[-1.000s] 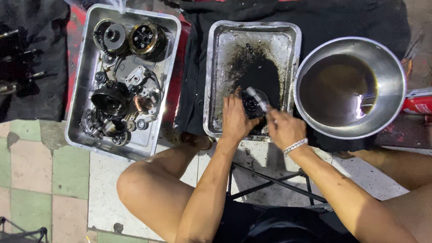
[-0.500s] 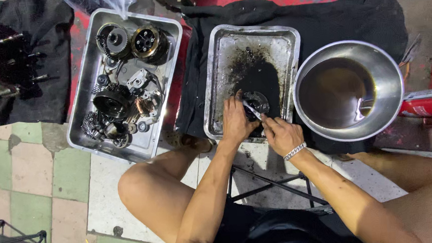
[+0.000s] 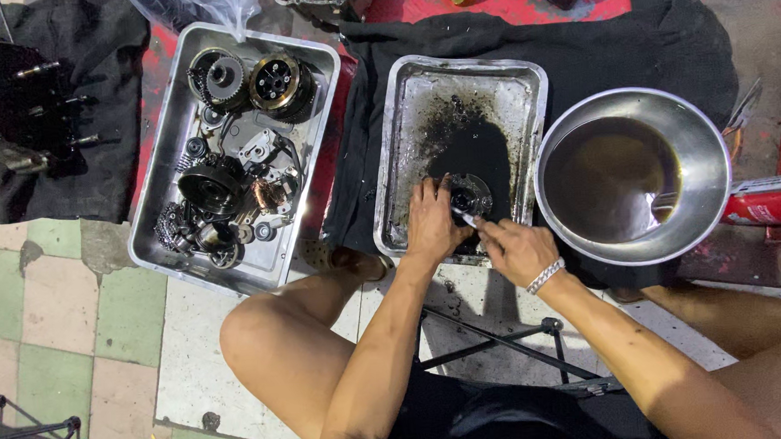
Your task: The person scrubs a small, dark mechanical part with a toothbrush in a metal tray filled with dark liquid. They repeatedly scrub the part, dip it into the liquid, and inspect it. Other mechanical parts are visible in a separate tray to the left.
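Right hand (image 3: 518, 248) drawn nearer round oily part (image 3: 470, 193) in greasy tray (image 3: 528, 132), gripping thin tool (image 3: 467, 217); left hand (image 3: 432, 219) clasps part.

Round dark metal part (image 3: 470, 194), oil-blackened, sits flat in the greasy steel tray (image 3: 409, 103), near its front edge on the black oil patch. Slim silvery tool (image 3: 467, 217), probably a small brush, lies angled against the part's near rim.

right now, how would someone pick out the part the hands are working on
Find the greasy metal tray in the middle, between the parts-filled tray and the round bowl of dark liquid. In its black oily patch sits a small round metal part, steadied by the left hand: the only part in that tray.
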